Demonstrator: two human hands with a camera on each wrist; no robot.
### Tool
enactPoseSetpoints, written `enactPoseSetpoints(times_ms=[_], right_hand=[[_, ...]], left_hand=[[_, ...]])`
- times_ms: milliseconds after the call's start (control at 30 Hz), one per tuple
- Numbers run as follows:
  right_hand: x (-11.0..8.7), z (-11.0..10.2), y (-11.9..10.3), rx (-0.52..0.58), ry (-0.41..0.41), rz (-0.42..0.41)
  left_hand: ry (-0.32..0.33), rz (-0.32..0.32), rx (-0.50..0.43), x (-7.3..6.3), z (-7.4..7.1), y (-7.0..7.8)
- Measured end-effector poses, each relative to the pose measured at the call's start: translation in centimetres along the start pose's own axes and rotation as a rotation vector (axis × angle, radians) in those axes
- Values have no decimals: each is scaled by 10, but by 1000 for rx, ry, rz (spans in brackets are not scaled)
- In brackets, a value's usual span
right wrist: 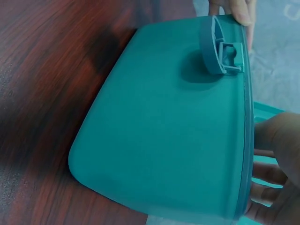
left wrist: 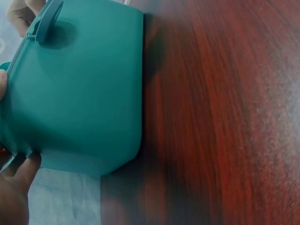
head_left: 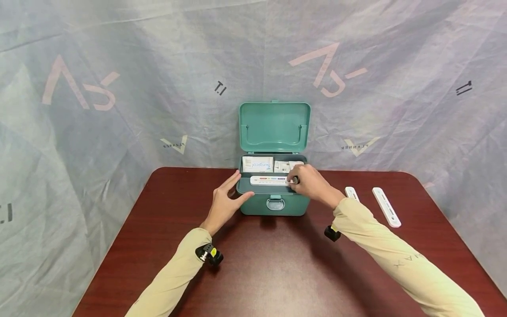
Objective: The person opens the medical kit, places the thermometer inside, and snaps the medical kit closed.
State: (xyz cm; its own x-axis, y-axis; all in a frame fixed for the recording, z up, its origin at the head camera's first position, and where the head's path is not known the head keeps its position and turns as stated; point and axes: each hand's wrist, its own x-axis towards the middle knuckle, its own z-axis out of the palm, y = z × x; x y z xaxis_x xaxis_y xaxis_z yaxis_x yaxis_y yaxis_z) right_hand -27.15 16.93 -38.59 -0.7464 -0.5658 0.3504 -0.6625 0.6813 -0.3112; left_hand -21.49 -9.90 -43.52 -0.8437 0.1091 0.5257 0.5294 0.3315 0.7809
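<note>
A teal box [head_left: 273, 206] stands on the table with its lid [head_left: 275, 125] raised. Near the front of its top lies a long, flat white case [head_left: 269, 181] with small coloured print. My right hand [head_left: 310, 182] pinches the right end of this case, its fingers bent over the box; the fingertips are partly hidden. At the box's front left corner, my left hand [head_left: 225, 203] rests with the thumb on the front rim and straight fingers along the left side. The left wrist view shows the fingers [left wrist: 29, 171] touching the teal wall.
A white packet [head_left: 257, 164] lettered "Surgical" and smaller white packets [head_left: 282, 166] sit in the box's rear compartments. Two similar white cases lie on the table to the right, one [head_left: 386, 207] in full view, the other [head_left: 351, 193] partly behind my sleeve. Grey cloth [head_left: 178, 88] hangs behind.
</note>
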Motion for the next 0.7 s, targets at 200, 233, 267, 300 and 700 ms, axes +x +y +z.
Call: enactPoseSetpoints(times_ms=[200, 233, 267, 300, 700], right_hand=[[-3, -6, -1, 81, -9, 38], [-4, -8, -1, 90, -10, 48], [-4, -10, -1, 99, -12, 60], [-4, -11, -1, 108, -14, 71], [-9, -26, -1, 122, 17, 98]], left_hand=[[-6, 4, -3, 2, 5, -23], [-6, 4, -2, 2, 6, -27], [-6, 5, 1, 3, 6, -30], [-5, 4, 6, 3, 6, -33], [13, -4, 35, 3, 6, -35]])
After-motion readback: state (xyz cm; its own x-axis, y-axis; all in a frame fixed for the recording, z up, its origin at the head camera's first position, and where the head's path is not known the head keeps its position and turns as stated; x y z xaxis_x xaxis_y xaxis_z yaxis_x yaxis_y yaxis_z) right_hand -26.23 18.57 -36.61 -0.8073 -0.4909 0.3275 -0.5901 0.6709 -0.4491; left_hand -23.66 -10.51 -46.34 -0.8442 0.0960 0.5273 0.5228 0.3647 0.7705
